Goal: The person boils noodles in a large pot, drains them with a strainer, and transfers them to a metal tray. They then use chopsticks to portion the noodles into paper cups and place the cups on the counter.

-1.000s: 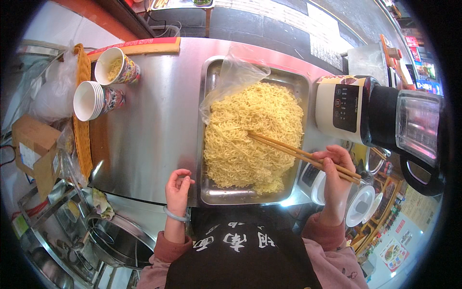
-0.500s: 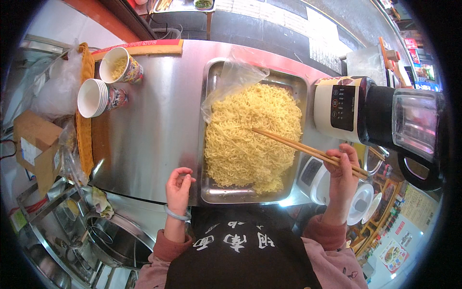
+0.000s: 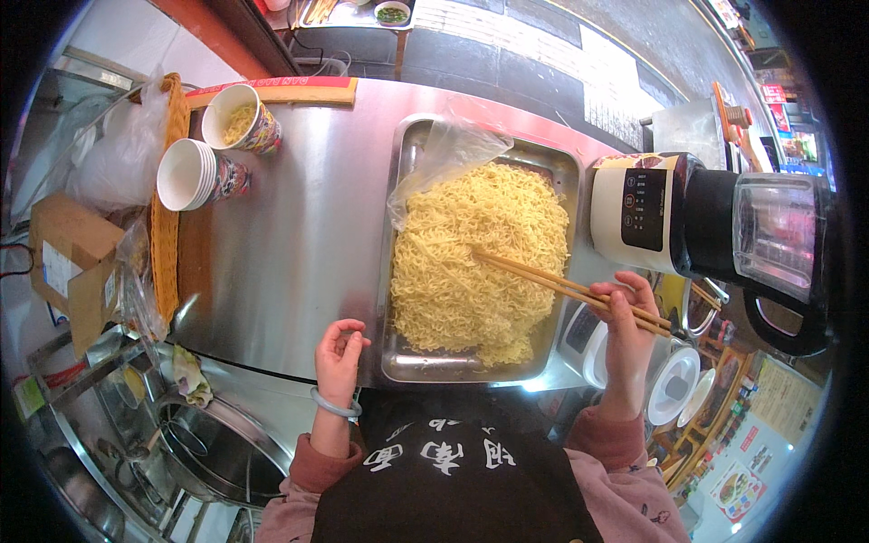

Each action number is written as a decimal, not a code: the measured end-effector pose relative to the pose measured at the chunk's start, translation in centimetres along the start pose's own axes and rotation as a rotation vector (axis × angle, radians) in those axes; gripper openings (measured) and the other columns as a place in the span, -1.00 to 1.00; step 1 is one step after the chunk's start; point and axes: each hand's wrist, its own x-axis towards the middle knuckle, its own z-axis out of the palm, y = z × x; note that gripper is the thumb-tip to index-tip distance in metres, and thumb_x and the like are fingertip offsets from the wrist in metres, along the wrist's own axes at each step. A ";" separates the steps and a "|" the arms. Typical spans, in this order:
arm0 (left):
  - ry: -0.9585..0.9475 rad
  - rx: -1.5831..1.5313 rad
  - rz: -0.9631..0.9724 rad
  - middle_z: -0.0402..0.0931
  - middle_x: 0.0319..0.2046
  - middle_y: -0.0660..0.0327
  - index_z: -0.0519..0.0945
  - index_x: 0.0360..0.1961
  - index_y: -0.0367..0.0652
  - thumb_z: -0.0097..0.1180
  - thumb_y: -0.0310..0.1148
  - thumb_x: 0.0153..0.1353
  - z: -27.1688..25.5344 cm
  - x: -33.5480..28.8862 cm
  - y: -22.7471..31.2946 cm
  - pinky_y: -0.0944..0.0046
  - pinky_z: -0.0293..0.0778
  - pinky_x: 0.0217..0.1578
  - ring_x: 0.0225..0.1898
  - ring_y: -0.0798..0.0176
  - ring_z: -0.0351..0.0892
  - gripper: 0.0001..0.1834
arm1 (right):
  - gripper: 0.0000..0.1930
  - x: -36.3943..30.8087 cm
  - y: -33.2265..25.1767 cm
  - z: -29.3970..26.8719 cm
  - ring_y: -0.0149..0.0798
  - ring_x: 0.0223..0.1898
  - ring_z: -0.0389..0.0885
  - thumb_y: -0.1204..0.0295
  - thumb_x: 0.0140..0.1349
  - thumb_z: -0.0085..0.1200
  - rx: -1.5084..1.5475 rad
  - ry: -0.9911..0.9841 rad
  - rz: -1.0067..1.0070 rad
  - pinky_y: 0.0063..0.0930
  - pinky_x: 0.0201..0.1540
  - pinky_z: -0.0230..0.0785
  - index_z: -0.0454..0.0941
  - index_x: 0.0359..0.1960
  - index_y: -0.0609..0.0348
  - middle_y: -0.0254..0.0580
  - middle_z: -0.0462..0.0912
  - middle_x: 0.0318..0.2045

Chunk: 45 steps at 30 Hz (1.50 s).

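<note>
My right hand grips a pair of long wooden chopsticks. Their tips reach into the middle of a big heap of yellow curly noodles. Under the noodles is a shallow rectangular metal tray, with a clear plastic bag lying over its far left corner. My left hand, a pale bracelet on its wrist, hovers just left of the tray's near corner. It holds nothing; its fingers are loosely bent.
On the steel counter, a paper cup of noodles stands at far left beside stacked empty cups. A blender stands right of the tray. A cardboard box and metal pot are left; a lidded white container is right.
My right hand has shifted slightly left with the chopsticks, whose tips stay in the noodles. The fingers of my left hand have curled a little. The whole view has shifted slightly.
</note>
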 end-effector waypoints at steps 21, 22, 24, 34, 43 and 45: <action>-0.005 -0.047 0.025 0.44 -0.41 0.28 0.43 -0.31 -0.28 -0.07 -0.54 0.09 -0.2 -0.6 -0.5 0.49 0.36 -0.34 -0.43 0.44 0.44 -0.88 | -0.77 0.2 1.3 -0.8 -0.25 -0.28 0.53 0.52 0.12 -0.09 0.117 0.006 0.052 -0.45 -0.23 0.43 0.30 -0.16 0.21 -0.09 0.54 -0.35; -0.003 -0.046 0.028 0.44 -0.40 0.28 0.43 -0.31 -0.28 -0.07 -0.54 0.09 -0.2 -0.6 -0.5 0.49 0.35 -0.34 -0.42 0.44 0.43 -0.88 | -0.77 0.2 1.3 -0.7 -0.25 -0.27 0.53 0.52 0.12 -0.09 0.121 -0.002 0.065 -0.45 -0.22 0.43 0.30 -0.16 0.21 -0.09 0.54 -0.35; 0.002 -0.051 0.024 0.44 -0.40 0.28 0.43 -0.30 -0.28 -0.07 -0.54 0.10 -0.2 -0.7 -0.6 0.49 0.35 -0.34 -0.42 0.45 0.43 -0.88 | -0.77 0.2 1.4 -0.5 -0.25 -0.27 0.53 0.52 0.12 -0.09 0.100 0.008 0.056 -0.44 -0.22 0.43 0.30 -0.16 0.21 -0.10 0.54 -0.35; 0.003 -0.058 0.019 0.43 -0.41 0.28 0.43 -0.31 -0.28 -0.07 -0.54 0.10 -0.2 -0.9 -0.4 0.50 0.34 -0.35 -0.43 0.45 0.42 -0.88 | -0.76 0.2 1.5 -0.8 -0.26 -0.27 0.53 0.50 0.13 -0.09 0.136 0.018 0.068 -0.44 -0.22 0.43 0.28 -0.15 0.20 -0.10 0.54 -0.35; 0.009 -0.067 0.030 0.45 -0.39 0.27 0.44 -0.34 -0.25 -0.05 -0.51 0.08 -0.2 -1.1 -0.4 0.45 0.33 -0.31 -0.43 0.43 0.43 -0.89 | -0.78 0.2 1.0 -2.9 -0.28 -0.28 0.54 0.46 0.17 -0.13 0.343 0.009 0.090 -0.53 -0.25 0.45 0.29 -0.15 0.20 -0.08 0.54 -0.32; 0.010 -0.073 0.029 0.45 -0.39 0.27 0.44 -0.34 -0.25 -0.05 -0.51 0.07 -0.2 -1.1 -0.4 0.45 0.33 -0.31 -0.43 0.43 0.44 -0.89 | -0.78 0.4 1.0 -3.4 -0.25 -0.28 0.54 0.46 0.17 -0.15 0.475 0.006 0.123 -0.52 -0.24 0.46 0.33 -0.15 0.25 -0.06 0.54 -0.31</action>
